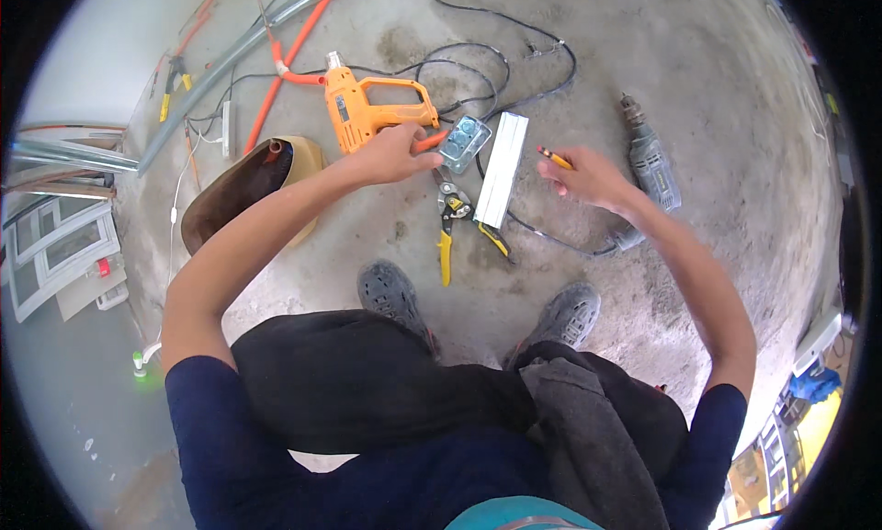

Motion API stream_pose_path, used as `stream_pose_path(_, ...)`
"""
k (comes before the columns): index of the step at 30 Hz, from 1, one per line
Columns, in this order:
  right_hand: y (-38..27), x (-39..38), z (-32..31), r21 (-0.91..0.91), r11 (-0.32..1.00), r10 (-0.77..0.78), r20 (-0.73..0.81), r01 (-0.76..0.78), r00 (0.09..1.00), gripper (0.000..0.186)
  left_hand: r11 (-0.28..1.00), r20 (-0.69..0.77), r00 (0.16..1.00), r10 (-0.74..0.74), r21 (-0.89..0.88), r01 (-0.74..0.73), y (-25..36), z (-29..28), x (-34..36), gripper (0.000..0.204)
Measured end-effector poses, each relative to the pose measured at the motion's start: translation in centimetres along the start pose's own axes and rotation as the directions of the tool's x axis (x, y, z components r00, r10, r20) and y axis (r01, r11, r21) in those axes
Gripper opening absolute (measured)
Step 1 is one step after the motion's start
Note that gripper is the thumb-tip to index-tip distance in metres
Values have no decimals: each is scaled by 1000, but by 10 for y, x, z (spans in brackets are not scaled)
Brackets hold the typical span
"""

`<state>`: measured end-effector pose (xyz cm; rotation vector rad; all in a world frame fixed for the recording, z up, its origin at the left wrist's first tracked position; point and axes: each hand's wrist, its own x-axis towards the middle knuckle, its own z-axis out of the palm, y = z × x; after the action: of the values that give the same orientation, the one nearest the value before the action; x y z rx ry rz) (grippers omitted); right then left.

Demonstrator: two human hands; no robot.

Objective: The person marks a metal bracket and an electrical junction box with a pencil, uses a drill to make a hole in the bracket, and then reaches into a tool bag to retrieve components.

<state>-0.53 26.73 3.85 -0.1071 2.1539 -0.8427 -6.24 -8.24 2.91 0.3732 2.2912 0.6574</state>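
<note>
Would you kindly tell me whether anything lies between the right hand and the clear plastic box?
Yes, seen from above, the white strip lies between the right hand, which holds a pencil, and the clear plastic box.

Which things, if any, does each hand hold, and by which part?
The right hand holds a pencil-like yellow stick behind its protruding end; the left hand an orange tube, likewise.
</note>
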Motion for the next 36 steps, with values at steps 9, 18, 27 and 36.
stream_pose_path(9,8,19,52,116,988,127,-270,-99,954,57,995,-146,989,-5,-102,-10,-13,50,43,54)
stream_pose_path(18,9,53,110,348,933,254,-445,-95,859,65,982,-148,985,-89,-179,62,1,66,42,49)
stream_pose_path(27,42,34,116,571,819,268,-283,-62,921,46,873,-157,986,64,-469,-131,19,81,40,71)
stream_pose_path(36,85,-41,108,632,774,276,-285,-36,918,45,910,-335,883,330,-135,-391,109,57,14,63)
